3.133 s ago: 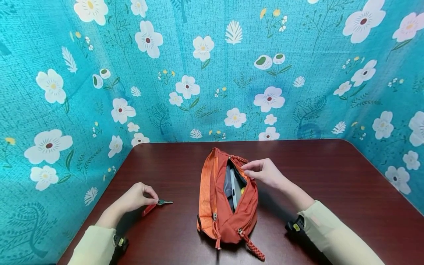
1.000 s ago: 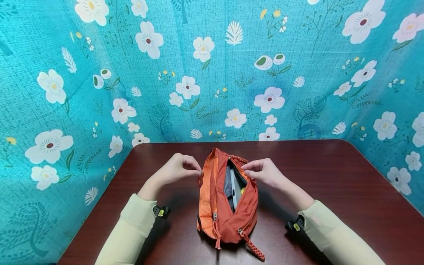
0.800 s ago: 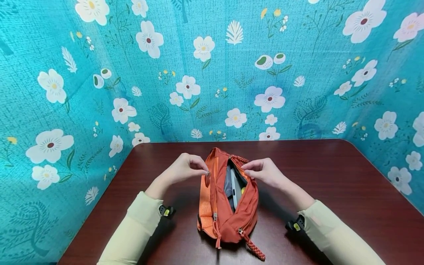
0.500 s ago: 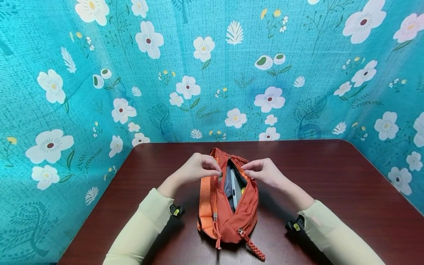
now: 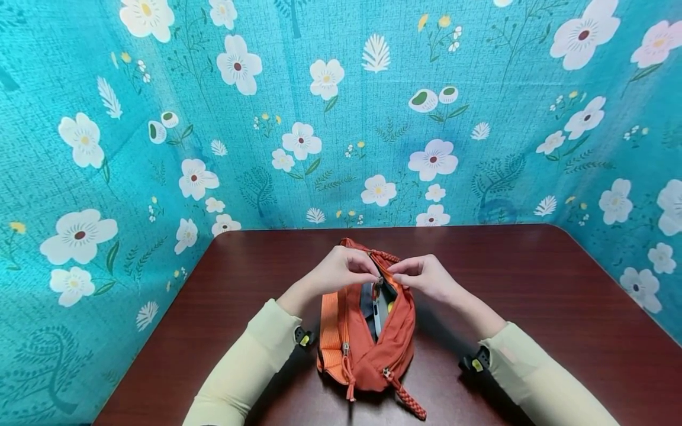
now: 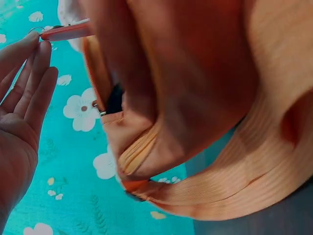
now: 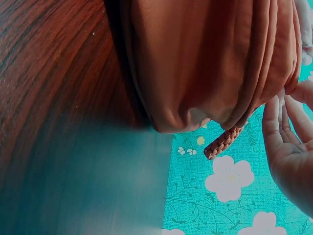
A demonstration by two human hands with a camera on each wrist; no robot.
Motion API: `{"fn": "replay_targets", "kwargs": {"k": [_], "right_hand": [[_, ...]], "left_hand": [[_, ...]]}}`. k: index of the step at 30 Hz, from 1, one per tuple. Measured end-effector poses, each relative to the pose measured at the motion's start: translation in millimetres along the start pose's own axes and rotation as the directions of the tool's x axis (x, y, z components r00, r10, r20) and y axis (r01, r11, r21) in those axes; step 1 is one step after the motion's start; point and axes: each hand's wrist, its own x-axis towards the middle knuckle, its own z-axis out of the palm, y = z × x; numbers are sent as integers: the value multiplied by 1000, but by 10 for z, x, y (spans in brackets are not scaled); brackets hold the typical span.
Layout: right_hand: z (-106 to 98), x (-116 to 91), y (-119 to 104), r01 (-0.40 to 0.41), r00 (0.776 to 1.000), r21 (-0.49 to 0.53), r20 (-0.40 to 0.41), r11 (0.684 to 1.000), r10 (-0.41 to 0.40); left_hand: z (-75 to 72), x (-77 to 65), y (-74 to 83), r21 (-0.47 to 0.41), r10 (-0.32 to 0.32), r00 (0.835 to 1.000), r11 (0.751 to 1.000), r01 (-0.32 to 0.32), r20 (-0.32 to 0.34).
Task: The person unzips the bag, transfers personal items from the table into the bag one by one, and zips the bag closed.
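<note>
An orange-red waist bag (image 5: 367, 373) stands on the table with its main zip pocket open. My left hand (image 5: 343, 271) is over that opening, thumb and finger pinching a key by its ring end. From the key hangs a red tag (image 6: 68, 32), which points towards the bag in the left wrist view. On the far side of the opening, my right hand (image 5: 426, 277) pinches the bag's edge and holds it apart. Inside the pocket show a grey-white flat device (image 5: 380, 319) and a small yellow thing (image 5: 391, 307).
The dark red-brown table (image 5: 511, 284) carries the bag near its middle. A wide orange strap (image 5: 330, 331) lies along the bag's left side, and a braided cord (image 5: 409, 400) trails in front. Floral turquoise cloth (image 5: 298, 195) hangs behind the table and along both sides.
My left hand has carried the key with its red tag from the table's left side rightward, across the strap, to above the bag's opening. The right hand and bag have stayed put.
</note>
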Motion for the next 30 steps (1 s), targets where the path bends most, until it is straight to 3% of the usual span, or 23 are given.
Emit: {"fn": "replay_targets", "kwargs": {"k": [10,15,30], "right_hand": [[9,0,4,7,1000,-6,-3,1000,-7],[4,-1,9,3,1000,7,2,1000,-3],[0,-18,19,4,1000,-4,-6,1000,-4]], "left_hand": [[142,-68,-150,-18,-53,998,998,54,41],[171,-87,-183,-29,-45,997,998,47,67],[208,-107,-235,57,-74,994,996,69,82]]}}
